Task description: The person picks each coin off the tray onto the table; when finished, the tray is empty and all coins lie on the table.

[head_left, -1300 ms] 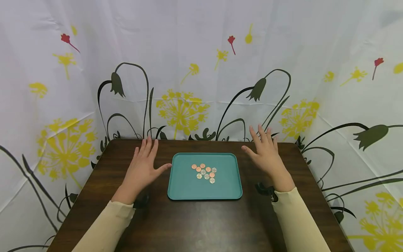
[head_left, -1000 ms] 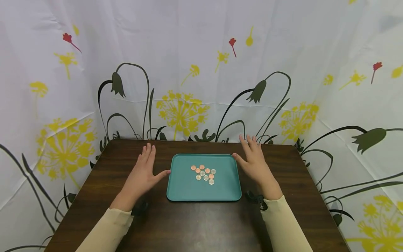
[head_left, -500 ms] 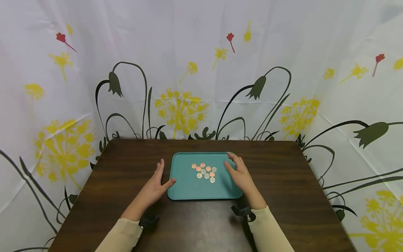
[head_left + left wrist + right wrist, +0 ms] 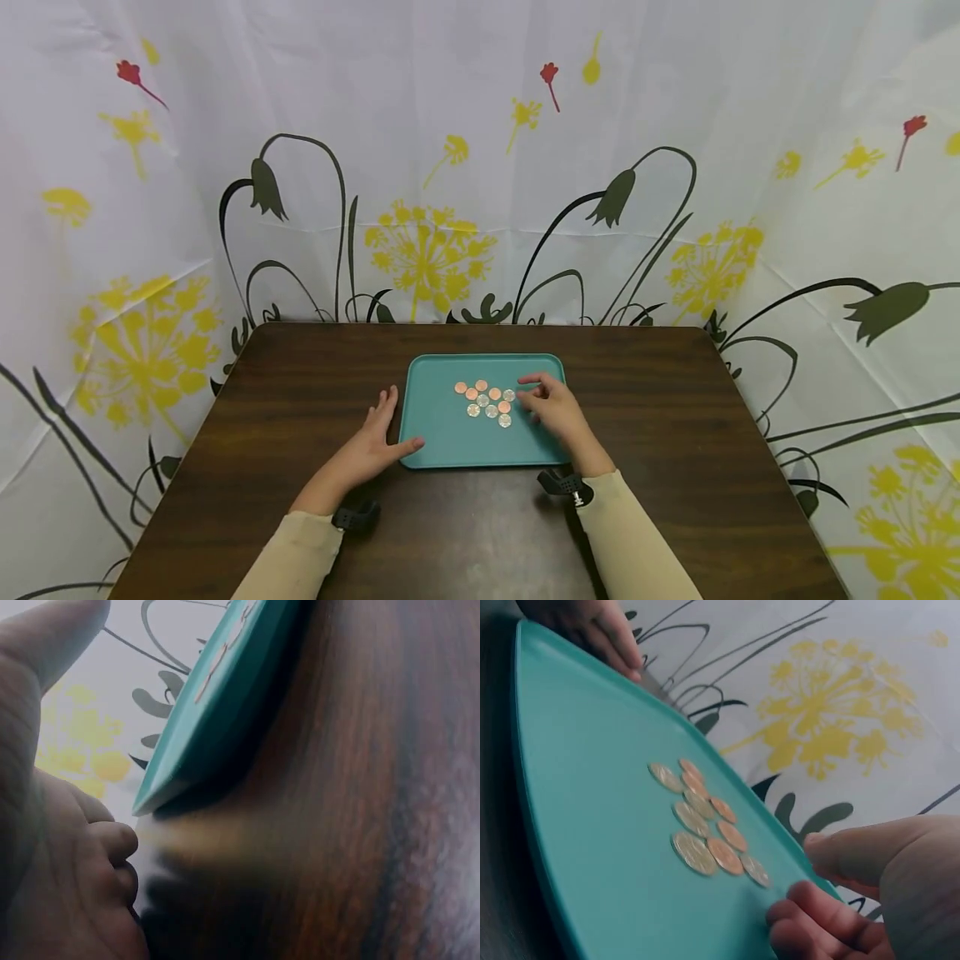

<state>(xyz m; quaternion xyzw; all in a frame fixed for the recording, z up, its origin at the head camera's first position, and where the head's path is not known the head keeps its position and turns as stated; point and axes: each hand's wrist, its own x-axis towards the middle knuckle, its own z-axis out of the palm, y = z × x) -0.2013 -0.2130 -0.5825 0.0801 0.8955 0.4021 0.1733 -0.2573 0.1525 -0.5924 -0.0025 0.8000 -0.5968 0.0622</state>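
Observation:
A teal tray (image 4: 444, 440) lies on the dark wooden table (image 4: 442, 533), holding a loose cluster of copper-coloured coins (image 4: 461, 387) and silver-coloured coins (image 4: 505, 421). Beside the tray's left edge is my left hand (image 4: 363, 454), its fingers extended and its thumb reaching over the near left corner. My right hand (image 4: 557, 412) hovers over the right part of the tray, fingertips close to the rightmost silver coin. In the right wrist view its thumb and bent fingers (image 4: 810, 911) stand apart with nothing between them, just beside the coins (image 4: 694, 853).
A white curtain (image 4: 480, 100) printed with yellow, red and dark green flowers hangs behind the table's far edge. Dark camera mounts (image 4: 356, 517) sit at both wrists.
The right hand has moved left and nearer, from beyond the tray's right side to over the tray by the coins, its fingers bending. The left hand has drawn nearer and slightly right. The coins look unmoved.

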